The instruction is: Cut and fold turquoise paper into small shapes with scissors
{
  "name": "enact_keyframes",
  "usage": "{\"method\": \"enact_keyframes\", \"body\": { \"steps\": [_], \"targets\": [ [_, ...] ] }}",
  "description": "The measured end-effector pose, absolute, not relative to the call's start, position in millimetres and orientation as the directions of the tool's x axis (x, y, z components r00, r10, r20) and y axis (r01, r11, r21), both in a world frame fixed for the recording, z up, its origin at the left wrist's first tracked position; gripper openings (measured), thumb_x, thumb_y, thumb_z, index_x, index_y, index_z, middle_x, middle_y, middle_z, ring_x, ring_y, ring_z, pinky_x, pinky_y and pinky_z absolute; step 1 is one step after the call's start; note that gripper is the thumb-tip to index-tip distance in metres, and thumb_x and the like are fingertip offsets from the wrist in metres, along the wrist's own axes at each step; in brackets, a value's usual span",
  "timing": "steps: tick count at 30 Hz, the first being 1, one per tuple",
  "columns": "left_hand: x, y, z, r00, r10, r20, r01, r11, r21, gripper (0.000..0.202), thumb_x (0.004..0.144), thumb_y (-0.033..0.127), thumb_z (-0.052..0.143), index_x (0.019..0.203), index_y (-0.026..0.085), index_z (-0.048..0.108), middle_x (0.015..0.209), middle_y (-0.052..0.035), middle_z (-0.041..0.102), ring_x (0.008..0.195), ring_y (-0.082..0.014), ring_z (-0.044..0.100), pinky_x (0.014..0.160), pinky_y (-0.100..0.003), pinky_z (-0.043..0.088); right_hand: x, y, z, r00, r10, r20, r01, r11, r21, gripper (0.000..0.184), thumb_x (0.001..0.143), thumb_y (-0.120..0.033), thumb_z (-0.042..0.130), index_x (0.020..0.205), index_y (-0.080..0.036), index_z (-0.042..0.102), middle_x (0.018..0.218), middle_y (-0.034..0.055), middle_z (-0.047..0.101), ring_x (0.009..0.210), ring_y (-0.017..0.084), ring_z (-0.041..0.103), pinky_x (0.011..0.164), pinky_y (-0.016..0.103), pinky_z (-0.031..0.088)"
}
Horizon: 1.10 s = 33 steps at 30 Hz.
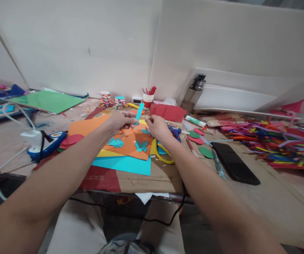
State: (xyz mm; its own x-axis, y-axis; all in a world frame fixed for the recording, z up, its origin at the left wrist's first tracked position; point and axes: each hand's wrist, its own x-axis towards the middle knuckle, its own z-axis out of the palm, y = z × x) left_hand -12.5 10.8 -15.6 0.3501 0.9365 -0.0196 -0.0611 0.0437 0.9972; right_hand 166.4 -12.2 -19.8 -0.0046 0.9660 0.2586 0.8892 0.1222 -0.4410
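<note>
My left hand point(122, 121) pinches a turquoise paper strip point(139, 112) that stands up from its fingertips. A short way to the right, my right hand point(157, 126) is closed, its fingertips curled together; whatever they hold is too small to make out. Beneath both hands lies orange paper point(133, 151) with small turquoise paper cutouts point(141, 146) on it. A turquoise sheet point(125, 165) sticks out from under the orange one. Beside my right wrist are scissors with yellow handles point(164, 155), and a blue glue gun point(175, 132) is partly hidden behind that arm.
A black phone point(235, 163) and a glue stick point(195, 121) lie to the right, before a heap of colored pipe cleaners point(281, 141). A cup with red sticks point(148, 98) and a bottle point(192, 93) stand at the back. A white cable point(2, 176) loops at left.
</note>
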Motion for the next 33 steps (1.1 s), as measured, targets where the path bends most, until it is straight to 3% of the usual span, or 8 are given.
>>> {"method": "enact_keyframes", "body": {
  "steps": [4,8,15,20,27,31,33],
  "targets": [
    [-6.2,6.3,-18.6,0.384,0.923,-0.005,-0.042,0.023,0.999,0.019,0.063,0.012,0.078,0.081,0.011,0.071,0.064,-0.0035,0.067,0.046,-0.0053,0.054,0.041,-0.016,0.031,169.0,-13.1,-17.8,0.025,0.945,0.326,0.555,0.258,-0.791,0.037,0.093,-0.048,0.045,0.086,-0.016,0.062,0.069,-0.0002,0.059,0.061,0.011,0.052,0.054,0.021,0.038],
    [-2.1,2.2,-20.8,0.408,0.913,0.003,0.008,-0.007,1.0,0.024,0.062,0.013,0.079,0.084,0.011,0.07,0.06,-0.0021,0.065,0.048,-0.0069,0.056,0.041,-0.016,0.029,166.7,-14.8,-20.7,0.022,0.954,0.3,0.459,0.257,-0.851,0.03,0.08,-0.043,0.064,0.069,-0.018,0.053,0.057,-0.0055,0.047,0.052,0.008,0.041,0.049,0.02,0.032],
    [-4.2,-2.3,-13.7,0.528,0.847,-0.063,-0.047,0.102,0.994,0.028,0.07,0.032,0.08,0.072,0.01,0.064,0.066,-0.0019,0.06,0.046,-0.0059,0.057,0.037,-0.015,0.026,168.9,-24.3,-11.4,-0.001,0.988,0.157,0.288,0.151,-0.946,0.026,0.079,-0.026,0.064,0.061,-0.019,0.047,0.048,-0.0071,0.043,0.046,0.007,0.039,0.047,0.021,0.03],
    [-4.4,-1.5,-13.1,0.516,0.854,-0.064,-0.052,0.106,0.993,0.034,0.068,0.039,0.081,0.069,0.009,0.064,0.065,-0.0032,0.06,0.044,-0.0065,0.056,0.036,-0.016,0.026,170.1,-27.4,-9.0,-0.017,0.991,0.134,0.304,0.133,-0.943,0.027,0.08,-0.026,0.064,0.06,-0.018,0.047,0.048,-0.0071,0.044,0.044,0.006,0.037,0.046,0.021,0.029],
    [-0.8,-1.7,-16.0,0.455,0.89,-0.023,0.028,0.011,1.0,0.018,0.067,0.022,0.08,0.065,0.01,0.066,0.047,-0.0021,0.056,0.042,-0.0058,0.049,0.04,-0.017,0.024,168.6,-20.3,-18.4,-0.022,0.973,0.232,0.441,0.217,-0.871,0.029,0.08,-0.034,0.065,0.062,-0.019,0.048,0.052,-0.0058,0.047,0.049,0.008,0.041,0.049,0.022,0.031],
    [-2.7,1.7,-17.9,0.422,0.906,-0.026,0.038,0.011,0.999,0.018,0.067,0.019,0.078,0.061,0.012,0.063,0.048,-0.0024,0.057,0.041,-0.0056,0.047,0.04,-0.018,0.023,172.1,-30.2,-3.4,-0.077,0.952,0.297,0.601,0.282,-0.748,0.028,0.089,-0.042,0.056,0.075,-0.018,0.055,0.066,-0.0012,0.059,0.061,0.011,0.051,0.056,0.022,0.035],
    [-4.9,4.1,-17.9,0.403,0.914,-0.035,0.046,0.018,0.999,0.018,0.066,0.019,0.078,0.061,0.012,0.062,0.048,-0.0018,0.057,0.04,-0.0054,0.046,0.04,-0.019,0.023,178.2,-43.9,8.6,-0.106,0.947,0.303,0.739,0.279,-0.613,0.028,0.094,-0.042,0.049,0.086,-0.017,0.059,0.083,0.0037,0.067,0.072,0.013,0.057,0.061,0.023,0.037]
  ]
}}
